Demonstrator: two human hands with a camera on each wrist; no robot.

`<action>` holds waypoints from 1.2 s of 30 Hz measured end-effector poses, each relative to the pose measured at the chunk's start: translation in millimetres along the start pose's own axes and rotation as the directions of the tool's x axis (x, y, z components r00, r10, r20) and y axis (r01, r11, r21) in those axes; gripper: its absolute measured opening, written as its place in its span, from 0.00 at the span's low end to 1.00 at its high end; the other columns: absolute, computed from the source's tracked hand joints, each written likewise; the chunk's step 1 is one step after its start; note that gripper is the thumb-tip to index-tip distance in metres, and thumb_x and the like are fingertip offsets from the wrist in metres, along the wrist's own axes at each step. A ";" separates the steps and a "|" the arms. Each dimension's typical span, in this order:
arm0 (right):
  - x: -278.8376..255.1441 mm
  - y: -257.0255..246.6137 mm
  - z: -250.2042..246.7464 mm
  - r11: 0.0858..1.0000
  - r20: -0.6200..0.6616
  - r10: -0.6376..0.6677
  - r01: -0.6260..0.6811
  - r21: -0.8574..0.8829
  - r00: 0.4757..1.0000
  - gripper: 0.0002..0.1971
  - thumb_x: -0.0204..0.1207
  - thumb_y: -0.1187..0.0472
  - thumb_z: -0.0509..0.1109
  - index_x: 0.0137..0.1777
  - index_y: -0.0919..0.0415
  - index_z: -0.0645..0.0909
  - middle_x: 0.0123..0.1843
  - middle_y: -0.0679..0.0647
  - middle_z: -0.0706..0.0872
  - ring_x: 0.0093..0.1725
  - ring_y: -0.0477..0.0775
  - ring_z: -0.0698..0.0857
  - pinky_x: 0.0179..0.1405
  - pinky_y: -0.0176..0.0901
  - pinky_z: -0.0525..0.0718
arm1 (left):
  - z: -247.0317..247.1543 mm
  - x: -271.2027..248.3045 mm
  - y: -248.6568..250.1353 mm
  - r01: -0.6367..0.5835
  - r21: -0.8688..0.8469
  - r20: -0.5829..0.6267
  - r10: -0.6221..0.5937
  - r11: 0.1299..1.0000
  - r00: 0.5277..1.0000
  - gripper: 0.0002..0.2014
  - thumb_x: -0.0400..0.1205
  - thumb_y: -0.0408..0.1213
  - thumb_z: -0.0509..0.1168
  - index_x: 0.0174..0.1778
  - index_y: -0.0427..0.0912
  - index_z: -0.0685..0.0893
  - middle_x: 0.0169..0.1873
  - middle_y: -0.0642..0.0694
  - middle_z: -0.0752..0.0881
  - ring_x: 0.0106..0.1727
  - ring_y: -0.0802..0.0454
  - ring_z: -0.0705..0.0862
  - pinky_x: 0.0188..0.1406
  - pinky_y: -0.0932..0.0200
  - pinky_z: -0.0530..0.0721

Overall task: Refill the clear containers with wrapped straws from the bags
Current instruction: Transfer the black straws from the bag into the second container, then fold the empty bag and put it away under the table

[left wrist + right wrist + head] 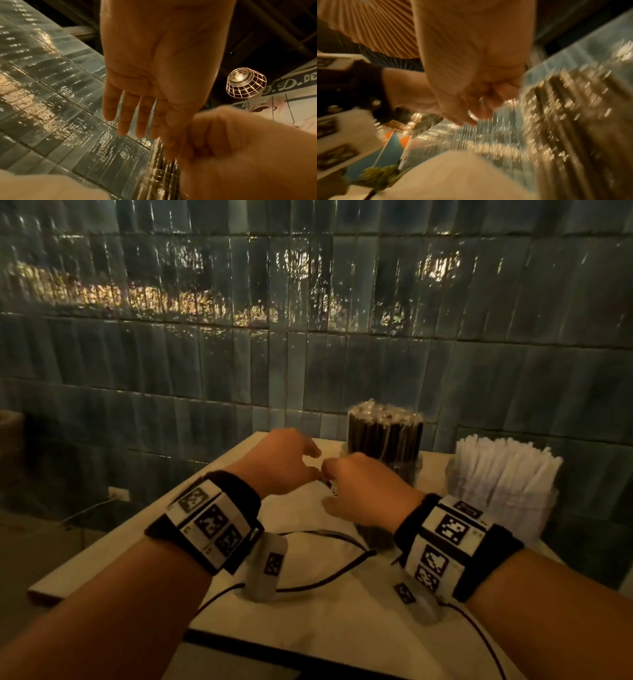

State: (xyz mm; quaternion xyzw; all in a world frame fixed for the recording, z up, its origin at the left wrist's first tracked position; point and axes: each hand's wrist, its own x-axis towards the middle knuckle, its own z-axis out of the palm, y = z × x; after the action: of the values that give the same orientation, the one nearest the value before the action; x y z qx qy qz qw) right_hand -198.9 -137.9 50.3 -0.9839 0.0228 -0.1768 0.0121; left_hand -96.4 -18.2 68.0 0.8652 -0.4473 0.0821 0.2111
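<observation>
Two hands meet over the table (102,563), just in front of the dark straws (385,436). Left hand (281,460): the left wrist view shows its fingers (126,115) straight and spread, gripping nothing. Right hand (363,491) is curled, fingertips drawn together, with a small dark-and-light scrap showing under its knuckles; the right wrist view is too blurred to say whether it pinches something, so I cannot tell.

Handling, as a judgement: wrapped straws are light and thin, and the glossy film on the dark ones will likely be slippery and crackly, so a loose grab would let them fan out. Best taken as a bunch round the middle, squeezed gently, since single straws bend and wrappers tear at the ends.

The dark straws stand upright and tightly packed in a clear container (407,470) by the tiled wall (308,337), their crimped clear wrapper tops glinting. To their right the white straws (503,470), paper-wrapped, lean in a fan from a second container (544,508). Both look full already. No bag is clearly visible.
</observation>
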 end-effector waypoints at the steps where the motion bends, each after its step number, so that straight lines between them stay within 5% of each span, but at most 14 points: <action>1: 1.7 -1.6 8.7 0.998 0.126 0.054 -0.048 -0.051 0.991 0.21 0.70 0.49 0.74 0.60 0.56 0.79 0.49 0.51 0.83 0.49 0.55 0.83 0.34 0.38 0.75 | 1.0 -2.9 -2.8 0.018 0.018 0.022 -0.018 1.000 1.000 0.20 0.78 0.44 0.70 0.67 0.48 0.82 0.66 0.50 0.82 0.65 0.50 0.80 0.64 0.56 0.77; 3: 6.5 -3.5 24.8 0.978 0.335 0.150 -0.090 -0.189 0.930 0.30 0.67 0.46 0.78 0.65 0.59 0.76 0.59 0.55 0.82 0.56 0.57 0.82 0.46 0.44 0.79 | 5.9 -8.8 -7.0 0.023 0.037 0.068 -0.026 0.999 0.997 0.22 0.78 0.46 0.69 0.68 0.47 0.81 0.66 0.49 0.82 0.65 0.51 0.79 0.64 0.57 0.77; 5: 9.7 -5.0 40.9 0.959 0.406 0.188 -0.079 -0.271 0.894 0.27 0.71 0.50 0.76 0.66 0.61 0.75 0.62 0.58 0.82 0.59 0.59 0.82 0.53 0.48 0.80 | 13.3 -14.8 -10.5 0.024 0.035 0.102 -0.028 0.999 0.994 0.22 0.78 0.46 0.69 0.69 0.47 0.80 0.66 0.49 0.81 0.65 0.51 0.79 0.61 0.59 0.75; 8: 12.2 -6.2 53.0 0.960 0.354 0.174 -0.079 -0.267 0.919 0.13 0.82 0.60 0.61 0.63 0.63 0.78 0.61 0.60 0.83 0.58 0.60 0.83 0.50 0.45 0.78 | 25.2 -22.5 -16.4 0.041 -0.007 0.176 -0.039 0.999 0.984 0.28 0.76 0.47 0.73 0.72 0.51 0.75 0.68 0.50 0.79 0.63 0.52 0.77 0.57 0.61 0.72; 12: 23.5 -4.4 37.3 0.986 0.247 0.161 -0.169 0.012 0.956 0.08 0.83 0.60 0.59 0.57 0.56 0.77 0.46 0.50 0.81 0.44 0.52 0.80 0.42 0.40 0.73 | 42.5 -26.4 -27.9 0.043 -0.108 0.270 -0.012 0.993 0.963 0.49 0.65 0.48 0.81 0.77 0.55 0.59 0.67 0.48 0.79 0.58 0.52 0.77 0.55 0.58 0.75; 16: 42.8 -11.3 10.9 0.923 0.039 0.151 -0.155 0.351 0.988 0.12 0.85 0.61 0.56 0.38 0.49 0.68 0.36 0.48 0.74 0.36 0.47 0.74 0.30 0.40 0.67 | 51.6 -27.7 -24.7 0.050 -0.236 0.109 -0.025 0.971 0.994 0.59 0.58 0.50 0.84 0.78 0.59 0.50 0.58 0.56 0.78 0.52 0.56 0.76 0.45 0.67 0.73; 18: 47.7 -19.7 1.3 0.865 -0.087 0.121 -0.062 0.498 0.989 0.10 0.85 0.62 0.55 0.42 0.53 0.69 0.36 0.49 0.74 0.38 0.49 0.74 0.33 0.43 0.70 | 48.3 -24.3 -20.7 0.043 -0.294 -0.076 -0.069 0.955 0.995 0.51 0.61 0.48 0.83 0.74 0.49 0.58 0.54 0.54 0.79 0.51 0.54 0.80 0.41 0.65 0.74; 22: 56.1 -32.3 -11.1 0.734 -0.324 0.057 0.180 0.655 0.944 0.06 0.85 0.65 0.57 0.46 0.55 0.71 0.38 0.50 0.76 0.37 0.43 0.74 0.38 0.39 0.73 | 20.5 -19.5 -22.8 0.082 -0.306 -0.369 -0.198 0.948 0.908 0.20 0.75 0.39 0.73 0.56 0.44 0.70 0.37 0.56 0.75 0.41 0.52 0.77 0.30 0.65 0.69; 25: 60.9 -34.8 -9.5 0.591 -0.460 0.137 0.300 0.749 0.877 0.07 0.84 0.64 0.59 0.45 0.53 0.71 0.40 0.59 0.78 0.39 0.44 0.77 0.39 0.38 0.77 | -8.3 -16.6 -34.3 0.078 -0.297 -0.510 -0.227 0.952 0.829 0.10 0.79 0.31 0.66 0.54 0.40 0.76 0.46 0.45 0.82 0.50 0.45 0.80 0.41 0.58 0.73; 27: 66.9 -33.8 -0.2 0.568 -0.477 0.260 0.266 0.778 0.839 0.06 0.83 0.66 0.59 0.46 0.54 0.70 0.44 0.64 0.78 0.43 0.50 0.77 0.42 0.45 0.78 | -25.0 -13.3 -44.3 0.077 -0.282 -0.564 -0.230 0.956 0.793 0.10 0.80 0.29 0.63 0.56 0.37 0.77 0.53 0.39 0.82 0.55 0.42 0.80 0.45 0.55 0.75; 29: 78.3 -29.5 12.4 0.656 -0.417 0.353 0.096 0.749 0.838 0.06 0.81 0.69 0.58 0.47 0.57 0.71 0.42 0.54 0.76 0.42 0.49 0.75 0.40 0.42 0.75 | -36.1 -8.8 -55.3 0.095 -0.237 -0.574 -0.219 0.967 0.789 0.09 0.81 0.28 0.61 0.57 0.35 0.76 0.55 0.37 0.81 0.55 0.40 0.79 0.47 0.54 0.74; 32: 97.9 -22.9 34.6 0.815 -0.121 0.329 -0.218 0.537 0.936 0.07 0.78 0.71 0.60 0.50 0.60 0.77 0.49 0.54 0.79 0.49 0.53 0.78 0.45 0.41 0.74 | -41.7 -2.4 -69.9 0.141 -0.209 -0.536 -0.234 0.968 0.811 0.10 0.82 0.28 0.61 0.59 0.36 0.75 0.56 0.37 0.79 0.54 0.41 0.78 0.48 0.53 0.75; 36: 120.2 -25.6 61.2 0.954 0.128 0.157 -0.184 0.238 0.979 0.13 0.79 0.63 0.64 0.61 0.65 0.81 0.60 0.62 0.84 0.57 0.62 0.82 0.52 0.47 0.79 | -38.1 6.1 -82.7 0.158 -0.196 -0.506 -0.238 0.968 0.829 0.08 0.83 0.30 0.62 0.57 0.40 0.74 0.52 0.43 0.77 0.47 0.49 0.74 0.44 0.56 0.74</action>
State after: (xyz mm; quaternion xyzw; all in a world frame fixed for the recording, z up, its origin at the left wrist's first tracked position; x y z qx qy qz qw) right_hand -63.9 -117.3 35.5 -0.9770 0.0849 -0.1231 0.1517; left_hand -24.2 36.3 80.1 0.8335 -0.2848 0.2603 0.3955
